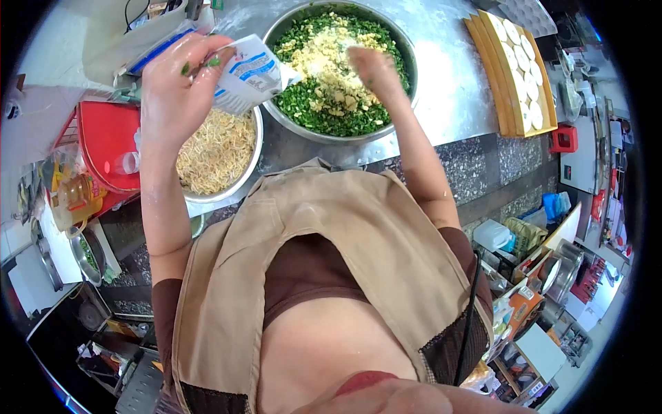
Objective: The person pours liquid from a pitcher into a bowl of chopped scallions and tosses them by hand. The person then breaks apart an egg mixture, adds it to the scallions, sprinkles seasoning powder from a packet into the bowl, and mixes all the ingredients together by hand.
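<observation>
My left hand (181,86) is closed on a white and blue plastic packet (249,74), holding it tilted with its torn end towards the large metal bowl (412,90). Bits of green stick to the fingers of that hand. Chopped greens (310,110) fill the bowl, topped by crumbled yellow pieces (338,93) that look like egg, with white powder (329,58) in the middle. Over the right part of this bowl is my right hand (376,70), its fingers smeared by motion. I cannot make out whether it holds anything.
A second metal bowl (256,141) of pale brown shreds stands at the near left of the metal table (452,62). Wooden trays (507,114) of round white dough pieces lie at the right. A red container (110,145) is at the left; crowded shelves line the lower right.
</observation>
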`<action>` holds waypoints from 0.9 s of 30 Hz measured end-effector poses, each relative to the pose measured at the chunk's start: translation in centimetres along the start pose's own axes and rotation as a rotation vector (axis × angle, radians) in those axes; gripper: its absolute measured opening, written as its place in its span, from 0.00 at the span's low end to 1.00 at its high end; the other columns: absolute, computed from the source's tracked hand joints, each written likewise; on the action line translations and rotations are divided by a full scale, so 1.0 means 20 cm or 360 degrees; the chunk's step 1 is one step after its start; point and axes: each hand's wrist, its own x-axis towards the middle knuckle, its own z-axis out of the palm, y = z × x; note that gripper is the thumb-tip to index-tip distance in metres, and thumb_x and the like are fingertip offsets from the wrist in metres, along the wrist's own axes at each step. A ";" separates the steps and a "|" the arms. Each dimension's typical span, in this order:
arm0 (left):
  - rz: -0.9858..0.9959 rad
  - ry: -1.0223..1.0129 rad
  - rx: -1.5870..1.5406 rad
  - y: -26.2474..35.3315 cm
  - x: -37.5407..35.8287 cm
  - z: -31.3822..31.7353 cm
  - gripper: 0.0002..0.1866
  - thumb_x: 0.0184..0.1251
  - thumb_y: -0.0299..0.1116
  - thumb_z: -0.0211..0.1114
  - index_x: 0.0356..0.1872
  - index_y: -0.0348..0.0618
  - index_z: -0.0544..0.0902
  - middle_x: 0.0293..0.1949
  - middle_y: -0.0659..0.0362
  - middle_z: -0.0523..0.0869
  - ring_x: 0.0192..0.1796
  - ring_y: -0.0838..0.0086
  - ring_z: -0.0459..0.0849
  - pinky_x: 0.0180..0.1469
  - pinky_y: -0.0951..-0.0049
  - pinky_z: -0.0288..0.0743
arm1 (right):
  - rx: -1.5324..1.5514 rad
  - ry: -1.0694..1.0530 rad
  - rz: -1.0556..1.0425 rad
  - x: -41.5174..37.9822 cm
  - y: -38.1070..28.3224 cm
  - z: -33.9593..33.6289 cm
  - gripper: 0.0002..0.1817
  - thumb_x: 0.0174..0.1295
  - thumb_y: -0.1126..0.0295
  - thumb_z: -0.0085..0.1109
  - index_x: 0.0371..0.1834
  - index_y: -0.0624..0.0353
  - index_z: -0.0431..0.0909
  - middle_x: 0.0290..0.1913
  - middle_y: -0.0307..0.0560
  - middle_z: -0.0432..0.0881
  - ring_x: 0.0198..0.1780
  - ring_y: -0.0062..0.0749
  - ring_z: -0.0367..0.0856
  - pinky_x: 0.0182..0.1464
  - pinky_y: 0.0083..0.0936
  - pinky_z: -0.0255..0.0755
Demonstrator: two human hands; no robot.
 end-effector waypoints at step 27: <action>0.0128 0.0170 -0.0298 0.19 0.41 0.39 0.07 0.52 0.28 0.59 0.29 0.35 0.80 0.22 0.53 0.81 0.22 0.72 0.77 0.27 0.76 0.69 | 0.4792 0.0548 0.0374 -0.08 -0.29 -0.28 0.29 0.51 0.57 0.58 0.55 0.52 0.61 0.48 0.44 0.72 0.52 0.40 0.69 0.56 0.51 0.60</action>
